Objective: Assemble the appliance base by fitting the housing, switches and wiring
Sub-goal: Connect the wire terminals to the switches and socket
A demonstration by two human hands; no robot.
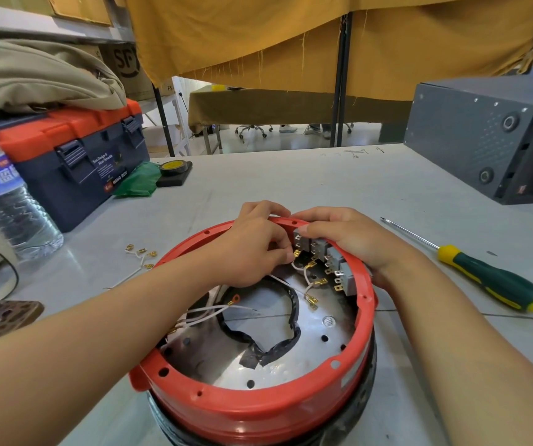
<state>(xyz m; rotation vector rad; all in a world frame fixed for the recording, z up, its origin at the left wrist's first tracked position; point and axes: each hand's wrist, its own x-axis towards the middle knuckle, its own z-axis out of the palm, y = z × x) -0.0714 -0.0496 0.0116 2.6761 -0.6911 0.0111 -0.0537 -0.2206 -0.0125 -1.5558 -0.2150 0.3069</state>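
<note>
Seen from above at a grey worktable (290, 181): red round housing (258, 410) in the lower centre of the frame, open side up, silver plate (316, 346) and a loop of black tape (290, 336) inside. Along the inner wall at the upper right of the ring, a row of grey switches (323, 249) with brass tabs. Left hand (252, 249), in from the lower left, fingers curled and pinching a brass terminal (297, 253) on a white wire (300, 268) right at the first switch. Right hand (352, 239), in from the lower right, wrapped over the rim, fingers curled against the top of the switches, thumb outside the ring. More white wires (207, 312) with a ring lug trailing across the plate at centre left.

On the table left of the housing, loose brass-tipped leads (139, 255). At right, a green-and-yellow screwdriver (490, 278), lying well apart from the ring. Upper right, a dark metal box (490, 136). At left, a blue-and-orange toolbox (75, 156), a water bottle (4, 201), and yellow-centred tape roll (175, 167) beside green plastic (139, 181).
</note>
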